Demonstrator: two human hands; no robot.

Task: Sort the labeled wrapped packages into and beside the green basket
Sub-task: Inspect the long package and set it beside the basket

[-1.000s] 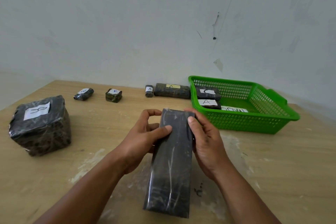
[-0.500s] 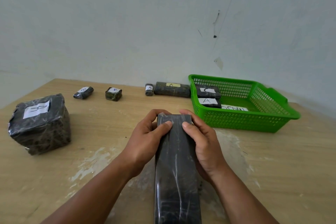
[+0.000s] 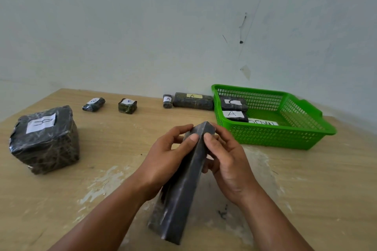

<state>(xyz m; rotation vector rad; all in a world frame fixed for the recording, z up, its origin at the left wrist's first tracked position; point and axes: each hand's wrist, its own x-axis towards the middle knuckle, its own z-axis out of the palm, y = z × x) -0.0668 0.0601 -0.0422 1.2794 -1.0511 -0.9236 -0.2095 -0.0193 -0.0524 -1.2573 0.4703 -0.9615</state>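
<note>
A long dark wrapped package (image 3: 181, 193) is held above the table in front of me, turned onto one long edge, with no label showing. My left hand (image 3: 165, 159) grips its far end from the left and my right hand (image 3: 226, 161) grips it from the right, thumbs on top. The green basket (image 3: 273, 136) stands at the back right and holds two dark packages, one labelled A (image 3: 234, 115), the other (image 3: 232, 103) behind it, plus a white paper sheet (image 3: 263, 122). Just left of the basket lie a long package labelled A (image 3: 192, 101) and a small one labelled A (image 3: 167, 101).
A big dark cube-shaped package (image 3: 44, 138) with a white label sits at the left. Two small labelled packages (image 3: 93, 104) (image 3: 127, 105) lie at the back left. A wall runs right behind the wooden table (image 3: 316, 179).
Both hands have rolled the long package from lying flat-side-up onto one long edge. Its near end has swung slightly left.
</note>
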